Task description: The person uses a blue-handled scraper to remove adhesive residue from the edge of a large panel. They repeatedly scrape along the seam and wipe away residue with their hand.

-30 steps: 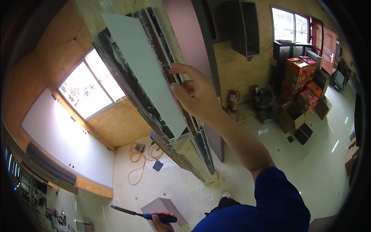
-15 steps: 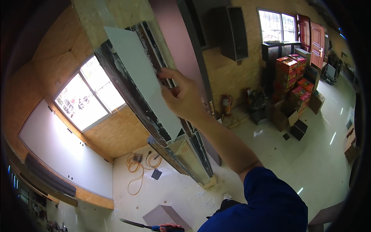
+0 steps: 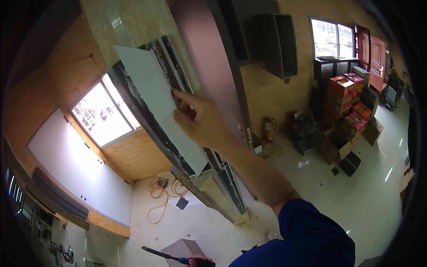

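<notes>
A flat pale grey panel strip [image 3: 153, 93] leans at a slant along the dark, chipped face of a column [image 3: 95, 20]. My right hand [image 3: 200, 120] reaches across from the right, its thumb and finger bent onto the strip's right-hand edge. Behind the fingers, the exact contact is partly hidden. Low in the view, my left hand [image 3: 198, 260] is wrapped around the blue handle of a long tool [image 3: 165, 254]. Its narrow dark blade points left, well away from the panel. Only part of the left hand shows.
A coiled orange cord [image 3: 155, 191] lies on the floor beyond the column's foot. Below sits a grey box-like block [image 3: 182, 247]. At right stand stacked red cartons [image 3: 342, 89], a fire extinguisher [image 3: 269, 127] and a dark wall cabinet [image 3: 284, 44]. A window [image 3: 104, 111] is at left.
My right hand sits slightly lower and further left in view, still at the panel's edge. The left hand's tool shows a little further right. The whole view has shifted slightly.
</notes>
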Demonstrator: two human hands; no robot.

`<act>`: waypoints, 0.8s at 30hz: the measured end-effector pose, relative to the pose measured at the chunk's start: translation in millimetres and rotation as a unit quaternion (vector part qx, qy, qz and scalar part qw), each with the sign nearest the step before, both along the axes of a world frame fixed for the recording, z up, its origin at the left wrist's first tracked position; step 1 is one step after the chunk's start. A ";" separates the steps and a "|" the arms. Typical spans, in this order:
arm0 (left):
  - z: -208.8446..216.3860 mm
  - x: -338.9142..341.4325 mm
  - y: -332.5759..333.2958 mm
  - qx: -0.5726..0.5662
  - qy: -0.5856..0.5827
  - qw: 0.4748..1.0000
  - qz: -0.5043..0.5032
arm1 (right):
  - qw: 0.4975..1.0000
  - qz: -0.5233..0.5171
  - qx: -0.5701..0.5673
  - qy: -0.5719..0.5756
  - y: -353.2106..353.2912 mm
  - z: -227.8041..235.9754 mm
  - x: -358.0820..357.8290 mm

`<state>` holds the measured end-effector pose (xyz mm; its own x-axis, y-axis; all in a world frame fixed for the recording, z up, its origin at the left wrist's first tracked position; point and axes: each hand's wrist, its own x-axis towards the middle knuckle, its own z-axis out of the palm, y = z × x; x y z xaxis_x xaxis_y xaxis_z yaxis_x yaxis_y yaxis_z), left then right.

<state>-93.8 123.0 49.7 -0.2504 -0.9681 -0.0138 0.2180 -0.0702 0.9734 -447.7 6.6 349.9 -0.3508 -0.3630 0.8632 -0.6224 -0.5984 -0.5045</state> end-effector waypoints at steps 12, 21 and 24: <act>10.7 -90.5 22.9 0.001 0.020 1.000 -0.011 | 0.992 0.112 0.018 -0.060 -8.8 28.5 -17.6; 4.9 -95.6 21.8 -0.043 0.034 0.998 0.025 | 0.995 0.084 0.023 -0.046 -9.4 27.0 -16.2; -2.8 -81.3 18.7 -0.035 0.024 0.999 0.022 | 0.992 0.110 0.053 -0.030 -6.7 34.5 -26.9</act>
